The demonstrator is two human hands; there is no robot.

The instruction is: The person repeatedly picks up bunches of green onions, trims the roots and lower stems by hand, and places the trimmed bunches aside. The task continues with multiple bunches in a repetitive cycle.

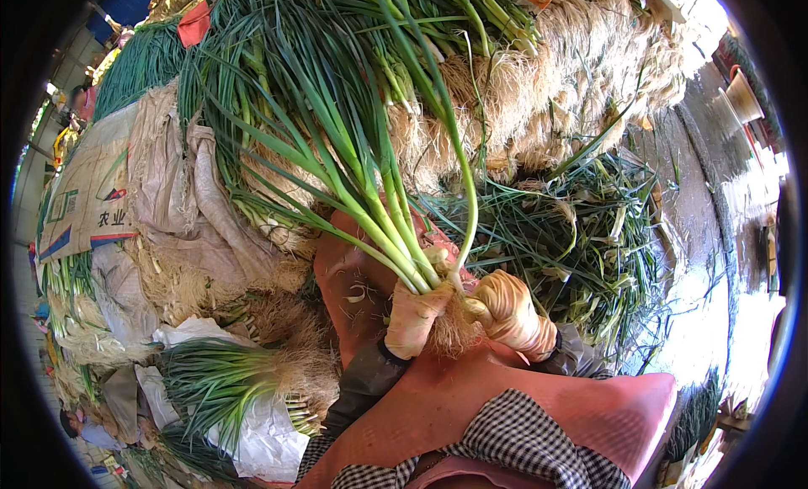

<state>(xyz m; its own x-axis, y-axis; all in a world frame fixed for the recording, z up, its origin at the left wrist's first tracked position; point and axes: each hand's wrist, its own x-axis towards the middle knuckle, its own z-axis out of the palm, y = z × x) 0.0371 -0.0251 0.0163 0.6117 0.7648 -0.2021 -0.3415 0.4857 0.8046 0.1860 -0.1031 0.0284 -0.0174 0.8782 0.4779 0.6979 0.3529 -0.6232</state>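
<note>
My left hand (416, 318), in a pale stained glove, is closed around the lower white ends of a bunch of long green allium stalks (379, 227). Its hairy roots (453, 331) hang below the fist, and the leaves fan up and away from me. Close on the right, my gloved right hand (514, 312) is curled, with its fingertips at the base of one bent outer stalk (470, 217). Part of that grip is hidden. Both hands are above the red apron (530, 400) over my lap.
Stacked alliums with pale roots (555, 79) rise in front. A heap of leaf trimmings (568, 236) lies at right, beside wet floor (688, 262). Printed sacking (95, 186) covers bundles at left. Another rooted bunch (221, 375) rests on white sheeting (265, 438).
</note>
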